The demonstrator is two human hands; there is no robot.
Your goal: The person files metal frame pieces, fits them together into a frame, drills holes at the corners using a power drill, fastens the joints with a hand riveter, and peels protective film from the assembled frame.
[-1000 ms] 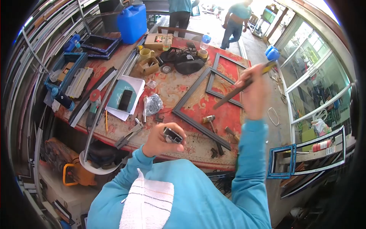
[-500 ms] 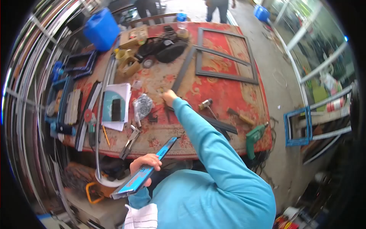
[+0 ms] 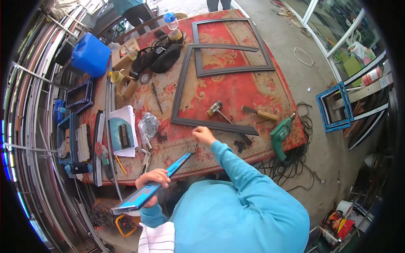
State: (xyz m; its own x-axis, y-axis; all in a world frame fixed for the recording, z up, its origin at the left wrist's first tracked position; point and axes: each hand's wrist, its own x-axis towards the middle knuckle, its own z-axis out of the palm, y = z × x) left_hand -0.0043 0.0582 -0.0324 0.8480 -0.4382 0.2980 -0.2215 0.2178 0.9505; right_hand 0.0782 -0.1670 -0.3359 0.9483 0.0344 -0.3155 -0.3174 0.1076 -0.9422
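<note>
My right hand (image 3: 203, 135) has let go of a long, thin, dark tool (image 3: 157, 98), it seems. That tool now lies on the red table cloth (image 3: 278, 92), at 10 o'clock from this hand. So this hand is free of it. Its fingers are curled in, just beside the low bar of the open grey frame (image 3: 183, 84). I can't tell if they pinch something small.

My left hand (image 3: 154, 181), at 8 o'clock from my right, grips a long blue bar (image 3: 179, 164). The bar is tilted, with its far end up toward the cloth.

The open grey frame has three sides, and its top bar crosses the other grey frame (image 3: 236, 71). From my right hand, a hammer (image 3: 214, 108) is at 1 o'clock, a green drill (image 3: 279, 139) at 3, and a phone (image 3: 123, 135) at 9.
</note>
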